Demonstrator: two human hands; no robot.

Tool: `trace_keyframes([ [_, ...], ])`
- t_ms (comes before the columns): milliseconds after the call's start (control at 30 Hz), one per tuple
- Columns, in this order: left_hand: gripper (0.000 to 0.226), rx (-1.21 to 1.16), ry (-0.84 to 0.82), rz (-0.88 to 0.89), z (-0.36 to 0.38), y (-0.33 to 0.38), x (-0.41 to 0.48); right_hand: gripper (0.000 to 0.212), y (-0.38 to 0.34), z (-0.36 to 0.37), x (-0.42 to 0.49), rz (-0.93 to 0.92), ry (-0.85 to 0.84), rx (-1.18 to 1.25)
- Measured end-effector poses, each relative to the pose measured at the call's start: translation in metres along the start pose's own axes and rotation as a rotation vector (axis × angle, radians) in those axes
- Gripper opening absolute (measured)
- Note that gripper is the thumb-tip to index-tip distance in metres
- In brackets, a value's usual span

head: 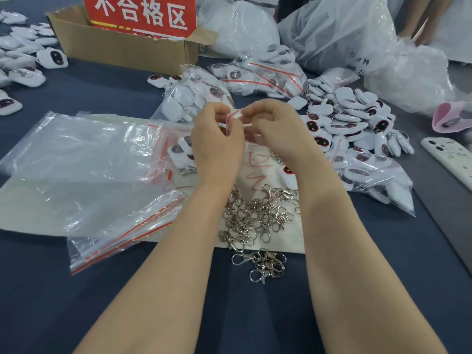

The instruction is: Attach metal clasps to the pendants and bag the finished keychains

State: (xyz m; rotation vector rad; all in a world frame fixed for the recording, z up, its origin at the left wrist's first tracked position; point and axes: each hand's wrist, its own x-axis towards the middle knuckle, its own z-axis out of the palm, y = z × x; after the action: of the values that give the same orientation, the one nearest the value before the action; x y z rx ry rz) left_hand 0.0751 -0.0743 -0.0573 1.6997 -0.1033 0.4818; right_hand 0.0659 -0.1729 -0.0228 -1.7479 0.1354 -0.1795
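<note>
My left hand [217,134] and my right hand [277,129] meet above the table's middle. Together they pinch a small clear bag with a red zip strip [236,118] between the fingertips; what is inside it is hidden by my fingers. Below my wrists lies a heap of loose metal clasps [258,221] on a white sheet. White pendants with dark oval faces [350,123] are piled to the right. A stack of empty zip bags [102,180] lies to the left.
A cardboard box [122,47] with a red sign stands at the back. Filled bags of keychains [260,75] and big plastic sacks [339,31] sit behind. More pendants [23,60] lie far left. A phone [449,159] lies at the right edge.
</note>
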Motion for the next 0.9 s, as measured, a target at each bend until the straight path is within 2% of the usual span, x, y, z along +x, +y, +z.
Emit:
trace_keyframes([
  [67, 0.009, 0.023, -0.027, -0.016, 0.001, -0.002, -0.001, 0.031, 0.003, -0.008, 0.003, -0.027, 0.230, -0.102],
  [133, 0.012, 0.093, -0.104, -0.019, 0.002, -0.005, -0.003, 0.030, 0.011, -0.011, 0.005, -0.028, 0.340, -0.369],
  [233, 0.019, 0.318, -0.299, -0.015, 0.006, -0.010, -0.007, 0.032, 0.024, -0.006, 0.004, 0.005, 0.228, -0.705],
  [300, 0.023, 0.410, -0.327, 0.002, 0.008, -0.012, -0.008, 0.038, 0.027, -0.001, 0.005, -0.015, 0.110, -0.841],
  [367, 0.023, 0.398, -0.306, -0.012, 0.007, -0.012, -0.006, 0.047, 0.030, 0.002, 0.005, -0.046, 0.045, -0.963],
  [467, 0.022, 0.373, -0.281, -0.020, 0.007, -0.013, -0.006, 0.052, 0.034, 0.002, 0.005, -0.063, 0.050, -1.029],
  [700, 0.024, 0.324, -0.256, -0.039, 0.007, -0.012, -0.007, 0.043, 0.038, 0.006, 0.007, -0.046, 0.107, -1.100],
  [900, 0.012, 0.244, -0.207, -0.045, 0.005, -0.009, -0.007, 0.048, 0.034, 0.006, 0.005, 0.011, 0.061, -1.118],
])
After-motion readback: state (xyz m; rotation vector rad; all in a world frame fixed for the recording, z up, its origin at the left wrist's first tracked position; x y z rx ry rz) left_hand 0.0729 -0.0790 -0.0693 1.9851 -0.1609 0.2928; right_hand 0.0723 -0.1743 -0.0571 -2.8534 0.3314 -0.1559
